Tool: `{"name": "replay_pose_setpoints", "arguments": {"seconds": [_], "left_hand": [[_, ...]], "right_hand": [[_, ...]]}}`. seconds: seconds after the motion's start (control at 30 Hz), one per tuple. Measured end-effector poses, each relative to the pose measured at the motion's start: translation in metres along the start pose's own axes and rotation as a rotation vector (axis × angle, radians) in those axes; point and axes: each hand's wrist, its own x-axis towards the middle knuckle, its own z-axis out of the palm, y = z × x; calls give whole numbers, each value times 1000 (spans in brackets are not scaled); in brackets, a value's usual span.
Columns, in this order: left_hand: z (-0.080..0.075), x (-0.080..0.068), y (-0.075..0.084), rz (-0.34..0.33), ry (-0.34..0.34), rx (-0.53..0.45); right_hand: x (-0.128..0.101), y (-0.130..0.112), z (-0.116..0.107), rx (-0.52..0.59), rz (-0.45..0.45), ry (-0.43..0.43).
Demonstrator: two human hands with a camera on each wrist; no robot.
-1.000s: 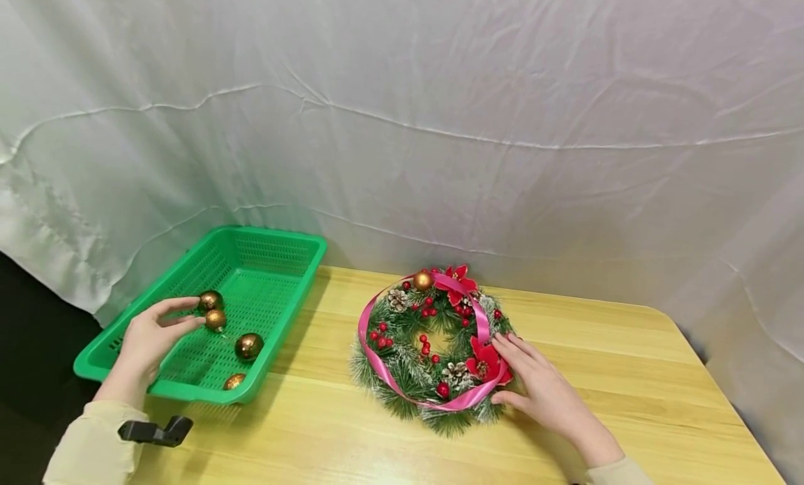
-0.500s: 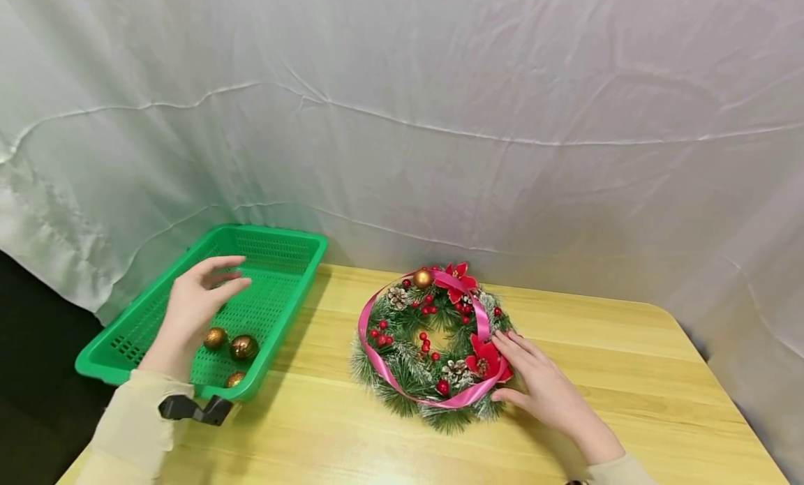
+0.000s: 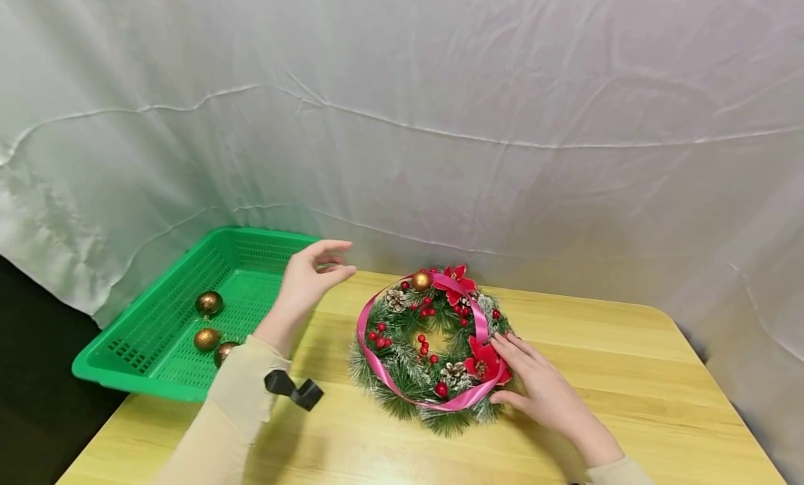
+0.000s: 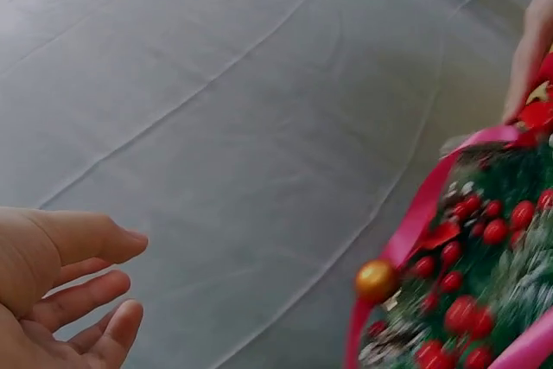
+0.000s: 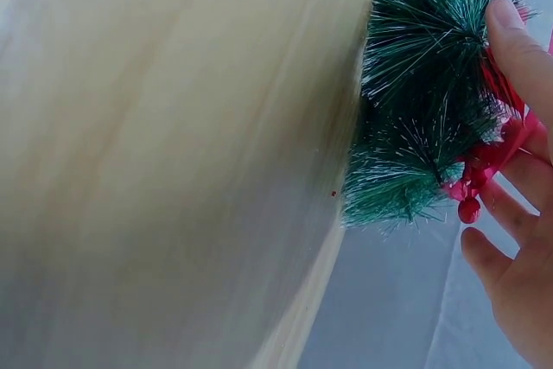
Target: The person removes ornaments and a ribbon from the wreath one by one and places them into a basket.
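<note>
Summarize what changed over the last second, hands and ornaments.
The left hand left the green basket, where it was touching a gold ball, and moved right toward the wreath; it holds nothing. The three gold balls visible in the basket rolled. The right hand stayed resting on the wreath's lower right edge; the wreath stayed put.

A green basket (image 3: 125, 363) with perforated walls sits at the left end of a light wooden table (image 3: 628, 373), part of it hanging past the edge. Three gold balls (image 3: 209, 303) lie inside it, toward its near half, close together. A creased white sheet (image 3: 440, 108) hangs behind the table as a backdrop and reaches down to the tabletop.
</note>
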Motion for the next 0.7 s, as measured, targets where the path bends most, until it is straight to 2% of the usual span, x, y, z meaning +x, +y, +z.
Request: {"name": "replay_pose_setpoints", "arguments": {"seconds": [0.27, 0.43, 0.57, 0.7], "left_hand": [[52, 12, -16, 12, -15, -48], [83, 23, -29, -40, 6, -62], [104, 32, -38, -72, -17, -18], [117, 37, -45, -81, -51, 63]], "right_hand": [[1, 0, 0, 0, 6, -1], [1, -1, 0, -5, 6, -2], [1, -1, 0, -18, -5, 12], [2, -1, 2, -25, -15, 13]]}}
